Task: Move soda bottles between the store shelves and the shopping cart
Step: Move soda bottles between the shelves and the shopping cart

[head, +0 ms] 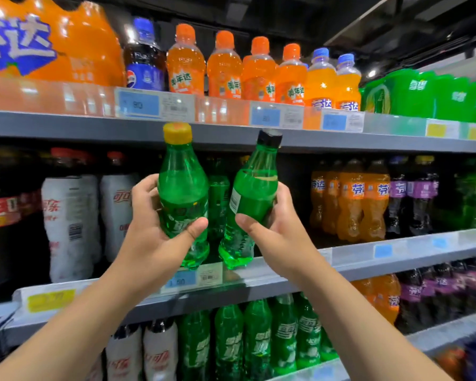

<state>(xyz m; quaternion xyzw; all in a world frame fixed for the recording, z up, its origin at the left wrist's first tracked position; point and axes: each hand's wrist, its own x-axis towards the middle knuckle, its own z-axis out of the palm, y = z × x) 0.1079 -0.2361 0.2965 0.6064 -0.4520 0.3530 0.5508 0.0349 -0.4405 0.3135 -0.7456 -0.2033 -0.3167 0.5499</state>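
Left grip [154, 232] curled round yellow-capped green soda bottle [182, 193], right grip [275, 232] round black-capped green soda bottle [254, 193], tilted right, both near middle shelf [368, 259] front. Advice: straighten right one, lift bases over shelf lip.

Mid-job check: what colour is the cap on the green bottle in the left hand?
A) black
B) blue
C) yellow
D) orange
C: the left bottle, gripped by the left hand, wears a yellow cap; the black cap is on the right bottle, held by the right hand.
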